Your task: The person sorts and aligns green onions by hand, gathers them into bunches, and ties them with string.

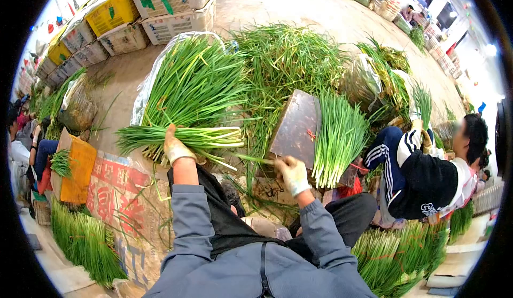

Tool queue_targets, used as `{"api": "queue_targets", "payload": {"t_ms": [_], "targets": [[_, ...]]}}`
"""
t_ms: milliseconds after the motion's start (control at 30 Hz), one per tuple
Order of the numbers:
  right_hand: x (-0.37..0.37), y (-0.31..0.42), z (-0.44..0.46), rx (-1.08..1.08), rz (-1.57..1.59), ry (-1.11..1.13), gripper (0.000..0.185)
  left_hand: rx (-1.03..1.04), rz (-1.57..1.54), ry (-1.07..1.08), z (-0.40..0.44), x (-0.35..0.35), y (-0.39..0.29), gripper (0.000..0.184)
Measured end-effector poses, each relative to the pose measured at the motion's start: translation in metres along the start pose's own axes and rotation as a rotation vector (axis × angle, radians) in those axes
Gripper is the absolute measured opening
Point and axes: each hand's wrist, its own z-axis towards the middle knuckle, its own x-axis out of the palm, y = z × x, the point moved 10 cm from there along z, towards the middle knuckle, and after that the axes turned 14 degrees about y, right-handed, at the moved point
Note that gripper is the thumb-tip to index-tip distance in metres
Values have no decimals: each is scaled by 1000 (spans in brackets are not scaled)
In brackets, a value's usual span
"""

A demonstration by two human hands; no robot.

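My left hand (pixel 176 145), in a pale work glove, is wrapped round a bunch of garlic chives (pixel 214 136), white stems pointing right and green leaves left. To its right, my gloved right hand (pixel 293 175) is closed on the end of a single green stalk (pixel 254 159), which points back towards the bunch. Just beyond the left hand lies a large heap of garlic chives (pixel 195 79) on a white plastic sheet (pixel 140 103). A dark board (pixel 296 127) stands near the right hand, with neat chives (pixel 339 137) beside it.
Loose leaves (pixel 291 52) are piled ahead. Stacked crates (pixel 173 17) stand at the far left. A person (pixel 433 175) sits close on my right, holding greens. Bundled chives (pixel 88 244) lie at lower left, more bundles (pixel 401 252) at lower right. An orange board (pixel 79 175) is on the left.
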Motion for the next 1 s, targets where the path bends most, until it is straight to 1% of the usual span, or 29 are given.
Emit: {"api": "queue_targets", "payload": {"t_ms": [33, 100, 133, 167, 200, 267, 300, 333, 367, 400, 433, 467, 500, 567, 633, 667, 700, 767, 800, 867, 900, 933, 967, 1000], "targets": [[5, -31, -4, 45, -89, 5, 27, -1, -31, 22, 4, -3, -3, 26], [29, -128, -1, 12, -538, 36, 28, -47, -111, 55, 11, -7, -3, 26], [61, -197, 1, 220, -807, 373, 29, -48, -141, 37, 8, -5, -6, 25], [81, -254, -16, 433, -1061, 721, 31, -47, -141, 36, 8, -5, -6, 25], [91, -257, -35, 358, -1111, 817, 33, -36, -153, 33, 7, -5, -7, 26], [94, -221, -28, 202, -1022, 666, 35, -39, -193, 10, 6, -5, -5, 27], [87, -187, -7, 134, -875, 438, 35, -36, -191, 4, 7, -6, -3, 27], [77, -110, -7, -205, -649, 224, 32, -31, -151, 18, 7, -9, 0, 27], [68, -65, 2, -213, -463, 157, 34, -28, -113, 46, 8, -5, 3, 27], [58, -13, 5, -233, -213, 132, 34, -24, -122, 102, 5, 5, 7, 27], [52, 15, 13, -217, -82, 125, 36, -78, -123, 90, -8, 18, 10, 26], [47, 44, 18, -323, -64, 30, 38, -87, -121, 79, -10, 21, 16, 26], [42, 77, 16, -552, -214, -150, 38, -94, -123, 65, -11, 22, 20, 27], [61, 71, 48, -490, 10, -4, 30, -119, -102, 41, -16, 21, 26, 27], [45, 90, 40, -586, 128, -16, 19, -133, -91, 70, -17, 25, 26, 28], [26, 83, 44, -544, 244, -90, 11, -144, -114, 45, -23, 25, 26, 29], [7, 65, 51, -421, 383, -146, 10, -137, -121, 39, -19, 22, 26, 29], [-7, 41, 53, -359, 833, -164, 12, -29, -52, 52, -11, 12, 20, 30], [-14, 41, 52, -357, 833, -168, 12, -105, -34, 40, -23, 21, 19, 30], [-40, 44, 46, -487, 972, -274, 13, -106, -70, 37, -17, 19, 24, 29], [-64, 34, 44, -487, 1013, -450, 16, -95, -109, 29, -14, 18, 23, 29], [-79, 44, 33, -422, 1070, -477, 18, -109, -151, 78, -18, 25, 20, 27], [-96, 51, 30, -472, 1224, -465, 23, -106, -150, 78, -19, 23, 16, 27], [-113, 41, 34, -513, 1416, -453, 22, -136, -191, 108, -18, 25, 16, 27]]}}
